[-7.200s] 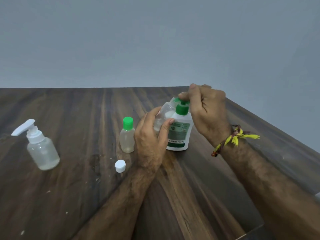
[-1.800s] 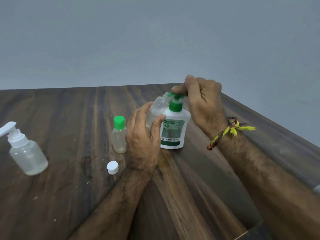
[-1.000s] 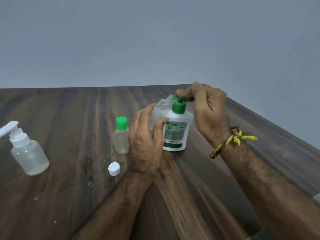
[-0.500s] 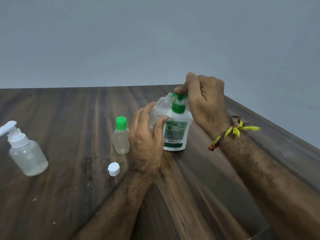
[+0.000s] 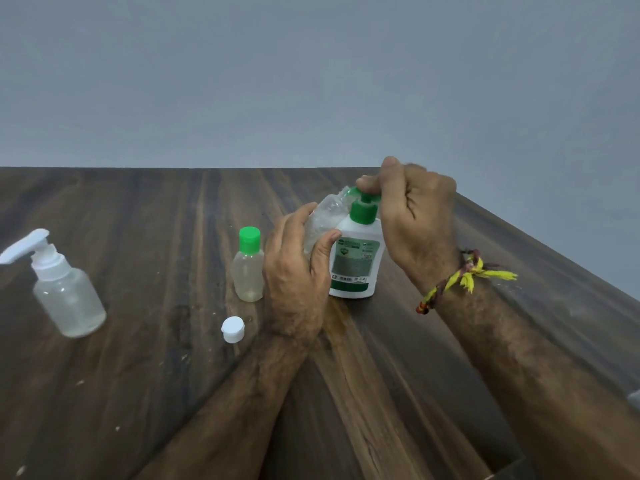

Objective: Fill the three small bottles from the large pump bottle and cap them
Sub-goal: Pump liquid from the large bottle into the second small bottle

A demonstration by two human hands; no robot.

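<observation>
Gripping tilted small bottle [image 5: 325, 220], left hand [image 5: 298, 271], right hand [image 5: 412, 216] clasping pump bottle [image 5: 353, 265] head

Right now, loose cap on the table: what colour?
White; the loose cap shows best in the head view.

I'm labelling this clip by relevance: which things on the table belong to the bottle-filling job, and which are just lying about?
In the job:
large pump bottle, its green pump under the right hand
clear small bottle, tilted at the spout, held by the left hand
green-capped small bottle
clear bottle with white pump
loose white cap

Lying about:
nothing; only the wooden table itself
</observation>
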